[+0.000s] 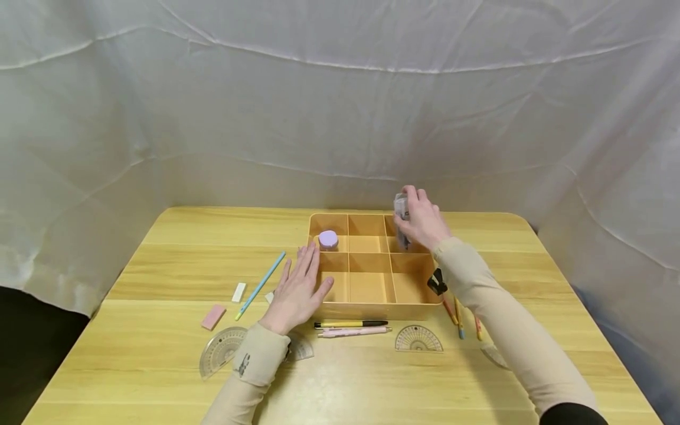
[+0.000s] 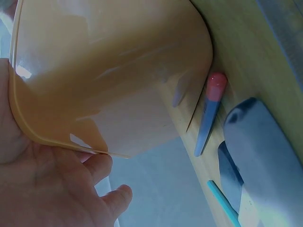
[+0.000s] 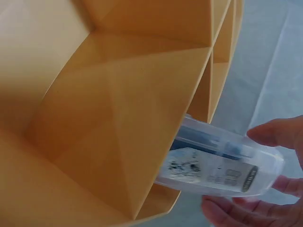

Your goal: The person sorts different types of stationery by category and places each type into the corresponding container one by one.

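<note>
One tray [image 1: 372, 311], case [image 3: 222, 163] and container [image 1: 328, 239], two pens [image 1: 355, 333], four protractors [image 1: 418, 339], at least four pencils [image 1: 261, 286] and two erasers [image 1: 213, 317] show.

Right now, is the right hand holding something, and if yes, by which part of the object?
Yes: the right hand holds a clear plastic case by its upper end, the one farther from the orange tray.

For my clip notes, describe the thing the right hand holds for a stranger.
Find the orange tray on the table. The right hand holds a clear case at its back-right compartment. Its labelled, elongated body differs from the rounded purple item, back left.
</note>
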The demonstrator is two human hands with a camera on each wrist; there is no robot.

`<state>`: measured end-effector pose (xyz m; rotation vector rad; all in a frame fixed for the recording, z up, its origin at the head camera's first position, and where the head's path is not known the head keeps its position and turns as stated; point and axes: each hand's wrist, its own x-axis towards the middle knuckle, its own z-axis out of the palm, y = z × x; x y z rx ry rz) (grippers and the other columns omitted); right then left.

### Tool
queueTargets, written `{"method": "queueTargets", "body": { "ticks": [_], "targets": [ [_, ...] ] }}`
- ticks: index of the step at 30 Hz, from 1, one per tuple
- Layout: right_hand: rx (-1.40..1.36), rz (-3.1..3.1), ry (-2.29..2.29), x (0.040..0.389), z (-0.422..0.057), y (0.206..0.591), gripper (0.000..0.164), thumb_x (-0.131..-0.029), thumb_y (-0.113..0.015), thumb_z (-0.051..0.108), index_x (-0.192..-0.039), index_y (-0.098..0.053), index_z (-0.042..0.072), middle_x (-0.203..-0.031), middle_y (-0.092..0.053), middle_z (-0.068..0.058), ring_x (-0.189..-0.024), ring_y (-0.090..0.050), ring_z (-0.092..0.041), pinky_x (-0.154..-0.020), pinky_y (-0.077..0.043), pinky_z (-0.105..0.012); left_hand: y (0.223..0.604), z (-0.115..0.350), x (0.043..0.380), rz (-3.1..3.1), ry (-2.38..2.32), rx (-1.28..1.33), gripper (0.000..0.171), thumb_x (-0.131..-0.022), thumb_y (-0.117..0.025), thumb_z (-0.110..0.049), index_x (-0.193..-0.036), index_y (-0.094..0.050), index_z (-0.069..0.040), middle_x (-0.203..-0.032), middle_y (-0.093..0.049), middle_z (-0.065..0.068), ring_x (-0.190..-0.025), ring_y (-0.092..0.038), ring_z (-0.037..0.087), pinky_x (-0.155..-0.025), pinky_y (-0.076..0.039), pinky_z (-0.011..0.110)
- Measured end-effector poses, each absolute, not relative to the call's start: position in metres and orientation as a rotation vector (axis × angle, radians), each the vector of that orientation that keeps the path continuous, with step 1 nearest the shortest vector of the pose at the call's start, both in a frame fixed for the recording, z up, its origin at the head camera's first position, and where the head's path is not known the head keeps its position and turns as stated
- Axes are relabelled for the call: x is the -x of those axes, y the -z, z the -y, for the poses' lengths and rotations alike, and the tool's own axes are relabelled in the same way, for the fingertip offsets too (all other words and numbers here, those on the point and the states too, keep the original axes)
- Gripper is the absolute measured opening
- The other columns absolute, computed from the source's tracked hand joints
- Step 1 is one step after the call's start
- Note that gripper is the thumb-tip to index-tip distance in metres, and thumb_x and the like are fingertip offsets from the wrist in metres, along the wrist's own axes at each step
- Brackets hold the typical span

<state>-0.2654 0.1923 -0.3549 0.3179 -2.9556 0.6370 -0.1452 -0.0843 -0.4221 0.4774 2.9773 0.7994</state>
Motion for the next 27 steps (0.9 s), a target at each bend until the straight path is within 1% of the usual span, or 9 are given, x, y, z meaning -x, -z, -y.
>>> {"method": "queueTargets", "body": {
  "ticks": [3, 8, 11, 16, 19, 22, 25, 27],
  "targets": [
    [-0.309, 3.015, -0.612, 0.269, -0.189, 0.355, 0.057, -0.092, -0.06, 0.018, -0.141, -0.035, 0.001, -0.123, -0.051, -0.028, -0.096, -0.059, -0.044, -0.086, -0.055, -0.057, 0.423, 0.085, 0.146, -2.98, -0.798, -0.475, 0.075, -0.107, -0.042, -0.041, -0.159, -0.01, 0.002, -0.17, -0.004, 0.014, -0.158, -0.006, 0.033, -0.127, -0.007, 0.06],
    [-0.222, 3.135, -0.546, 0.272, -0.182, 0.356, 0.055, -0.091, -0.06, 0.017, -0.137, -0.033, 0.003, -0.117, -0.051, -0.026, -0.094, -0.06, -0.047, -0.081, -0.057, -0.055, 0.421, 0.086, 0.146, -2.973, -0.793, -0.47, 0.076, -0.107, -0.038, -0.046, -0.159, -0.009, 0.0, -0.171, -0.003, 0.013, -0.158, -0.004, 0.031, -0.127, -0.007, 0.059],
    [-0.19, 3.202, -0.471, 0.273, -0.179, 0.358, 0.054, -0.091, -0.062, 0.017, -0.135, -0.032, 0.003, -0.116, -0.05, -0.027, -0.096, -0.061, -0.048, -0.081, -0.058, -0.055, 0.421, 0.086, 0.146, -2.976, -0.789, -0.474, 0.076, -0.107, -0.036, -0.047, -0.159, -0.009, 0.0, -0.171, -0.003, 0.013, -0.158, -0.004, 0.031, -0.127, -0.007, 0.059],
    [-0.196, 3.237, -0.399, 0.273, -0.177, 0.361, 0.046, -0.091, -0.061, 0.017, -0.127, -0.037, 0.002, -0.115, -0.051, -0.028, -0.095, -0.062, -0.049, -0.081, -0.057, -0.055, 0.42, 0.085, 0.147, -2.973, -0.79, -0.48, 0.076, -0.107, -0.036, -0.048, -0.159, -0.008, 0.0, -0.171, -0.003, 0.013, -0.159, -0.004, 0.031, -0.127, -0.007, 0.06],
    [-0.207, 3.229, -0.386, 0.273, -0.178, 0.362, 0.043, -0.092, -0.06, 0.018, -0.126, -0.04, 0.001, -0.115, -0.052, -0.028, -0.096, -0.062, -0.049, -0.082, -0.057, -0.056, 0.419, 0.085, 0.147, -2.97, -0.791, -0.48, 0.076, -0.107, -0.036, -0.047, -0.159, -0.009, 0.0, -0.171, -0.002, 0.013, -0.159, -0.004, 0.031, -0.127, -0.007, 0.06],
    [-0.22, 3.226, -0.379, 0.273, -0.179, 0.362, 0.048, -0.095, -0.061, 0.021, -0.133, -0.04, 0.0, -0.121, -0.052, -0.031, -0.101, -0.061, -0.052, -0.086, -0.056, -0.059, 0.419, 0.085, 0.147, -2.966, -0.792, -0.479, 0.076, -0.107, -0.037, -0.047, -0.159, -0.009, 0.0, -0.171, -0.003, 0.013, -0.159, -0.004, 0.032, -0.127, -0.007, 0.06],
    [-0.229, 3.215, -0.416, 0.268, -0.18, 0.357, 0.062, -0.098, -0.061, 0.025, -0.147, -0.033, -0.001, -0.136, -0.046, -0.038, -0.112, -0.057, -0.059, -0.095, -0.052, -0.065, 0.419, 0.085, 0.147, -2.964, -0.799, -0.477, 0.076, -0.107, -0.037, -0.047, -0.159, -0.009, 0.0, -0.171, -0.003, 0.013, -0.159, -0.003, 0.031, -0.127, -0.007, 0.06],
    [-0.248, 3.182, -0.455, 0.262, -0.182, 0.353, 0.07, -0.099, -0.06, 0.028, -0.153, -0.027, -0.001, -0.142, -0.041, -0.041, -0.119, -0.053, -0.061, -0.101, -0.046, -0.067, 0.419, 0.086, 0.147, -2.964, -0.804, -0.475, 0.076, -0.107, -0.037, -0.047, -0.159, -0.009, 0.0, -0.171, -0.003, 0.013, -0.159, -0.003, 0.031, -0.127, -0.006, 0.059]
  ]
}}
